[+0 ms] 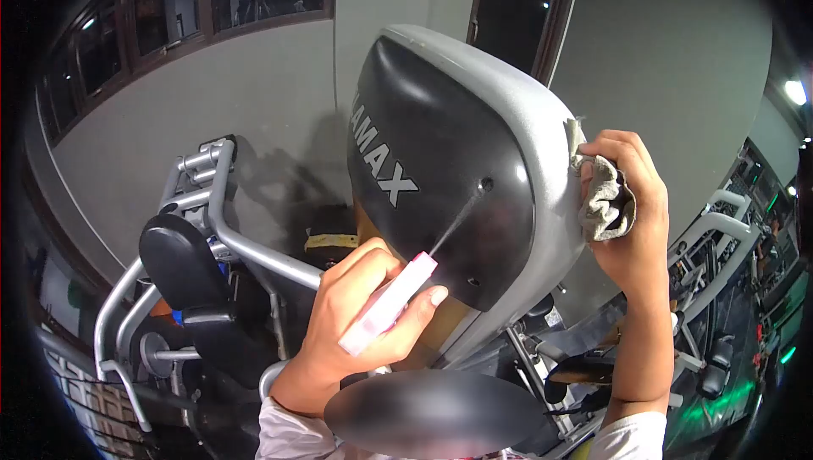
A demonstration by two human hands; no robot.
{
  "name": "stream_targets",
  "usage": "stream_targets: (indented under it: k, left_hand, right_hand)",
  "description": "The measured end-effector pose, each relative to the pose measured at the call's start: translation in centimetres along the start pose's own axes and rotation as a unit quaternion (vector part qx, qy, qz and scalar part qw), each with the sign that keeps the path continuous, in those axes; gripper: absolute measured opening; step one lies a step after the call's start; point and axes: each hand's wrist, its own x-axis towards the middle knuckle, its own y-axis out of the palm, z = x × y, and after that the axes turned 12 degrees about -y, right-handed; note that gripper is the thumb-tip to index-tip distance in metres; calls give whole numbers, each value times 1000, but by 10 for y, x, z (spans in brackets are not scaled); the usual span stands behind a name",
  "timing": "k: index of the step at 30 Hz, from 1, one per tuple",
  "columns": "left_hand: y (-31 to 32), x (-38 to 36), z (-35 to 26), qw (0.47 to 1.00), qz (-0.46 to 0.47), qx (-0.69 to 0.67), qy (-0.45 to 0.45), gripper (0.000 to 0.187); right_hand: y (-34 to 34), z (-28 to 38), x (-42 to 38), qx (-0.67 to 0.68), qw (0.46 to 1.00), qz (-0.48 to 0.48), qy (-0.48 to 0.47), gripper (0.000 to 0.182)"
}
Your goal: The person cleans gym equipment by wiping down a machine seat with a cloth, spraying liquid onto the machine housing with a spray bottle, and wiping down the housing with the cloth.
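the lettering [383, 165] on the black panel [440, 172] reads only "amax"; its start curves out of sight round the panel's left edge. the left hand [356, 325] covers most of the pink spray bottle [388, 305], so its label cannot be read. the right hand [627, 214] hides much of the grey cloth [603, 202] bunched against the machine's grey rim [555, 172]. a blurred dark oval [432, 413] masks the lower middle. both sleeves [292, 439] run off the bottom edge. the far gym machines [728, 240] at right are too small and dim to make out.
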Motion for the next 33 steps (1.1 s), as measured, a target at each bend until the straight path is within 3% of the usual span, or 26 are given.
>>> stream_targets:
  k: [4, 8, 11, 12, 14, 16, 18, 20, 21, 23, 24, 27, 29, 30, 33]
  left_hand:
    - [-8, -3, 13, 999, 32, -12, -10, 31]
    - [-16, -10, 52, 996, 20, -79, -23, 23]
    - [-15, -32, 97, 982, -6, -143, -126, 12]
    - [-15, -40, 111, 982, -3, -137, -129, 10]
    - [-13, -54, 138, 983, 0, -125, -133, 9]
    - [-7, -74, 160, 952, -36, -197, -230, 10]
    - [-2, -91, 179, 925, -62, -235, -293, 12]
    - [-1, -107, 203, 958, -63, -154, -233, 11]
    - [-2, -109, 212, 972, -65, -113, -198, 11]
    - [0, -111, 211, 966, -69, -131, -213, 9]
    - [5, -109, 206, 959, -71, -160, -225, 9]
    - [13, -102, 206, 967, -43, -160, -193, 9]
    - [9, -94, 189, 967, -20, -179, -182, 8]
    - [2, -88, 173, 945, 0, -224, -239, 8]
    - [-5, -78, 166, 971, 9, -199, -134, 9]
  right_hand:
    - [-1, 0, 2, -12, 1000, 19, -7, 44]
    - [5, 14, 13, -56, 993, 23, -106, 48]
    - [12, 38, 14, -176, 953, 140, -201, 27]
    - [22, 47, 8, -238, 929, 139, -249, 23]
    - [41, 60, -7, -307, 881, 159, -323, 23]
    - [42, 67, -16, -279, 843, 251, -385, 29]
    - [51, 77, -29, -268, 830, 295, -389, 32]
    - [51, 75, -9, -324, 831, 267, -366, 30]
    - [49, 71, 9, -329, 850, 254, -324, 29]
    - [42, 64, 42, -307, 900, 229, -209, 26]
    - [36, 66, 49, -262, 915, 267, -149, 25]
    - [54, 87, -5, -273, 897, 242, -249, 26]
    - [69, 88, -47, -297, 850, 297, -318, 27]
    - [67, 87, -40, -290, 865, 277, -302, 26]
    - [60, 76, -6, -322, 895, 187, -244, 21]
